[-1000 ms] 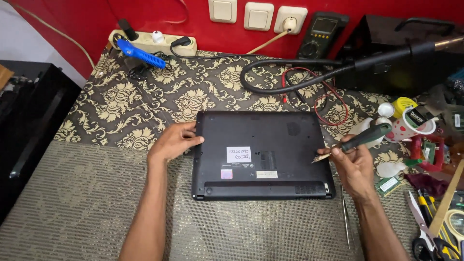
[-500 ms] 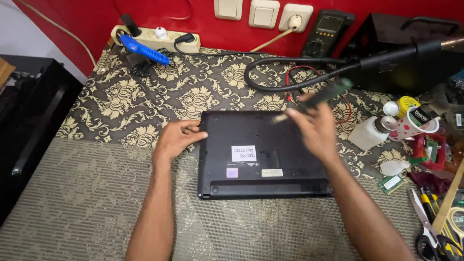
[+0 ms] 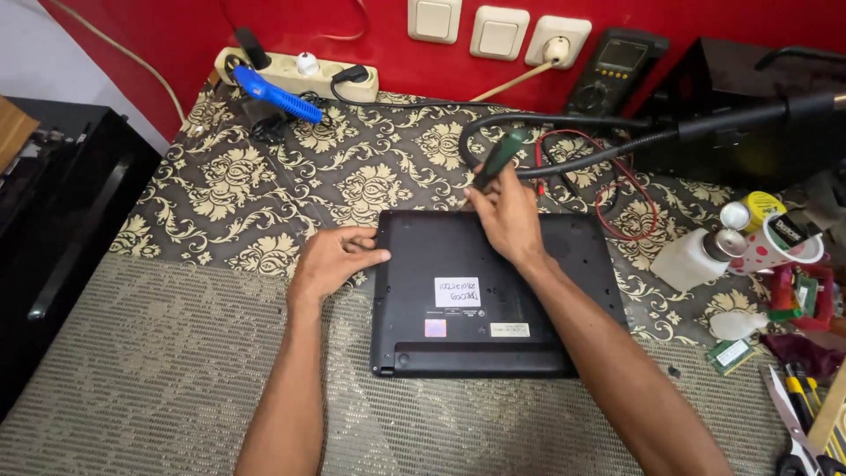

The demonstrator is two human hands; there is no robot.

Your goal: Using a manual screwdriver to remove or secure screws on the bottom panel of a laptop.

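Cup [image 3: 787,245] holds tools; hands [image 3: 507,214] work laptop [image 3: 493,300].

Power strip [image 3: 300,75], multimeter [image 3: 617,70], white bottle [image 3: 696,257], scissors [image 3: 793,423] on patterned cloth [image 3: 264,176]

The table [image 3: 176,370] is spread with a patterned cloth [image 3: 370,167], floral at the far part and plain-woven near. A black laptop [image 3: 493,300] lies bottom-up at its middle. Far left sits a power strip [image 3: 295,75] with a blue tool [image 3: 275,95] beside it. At the right lie a white bottle [image 3: 696,257], scissors [image 3: 793,423] and a small green circuit board [image 3: 730,353].
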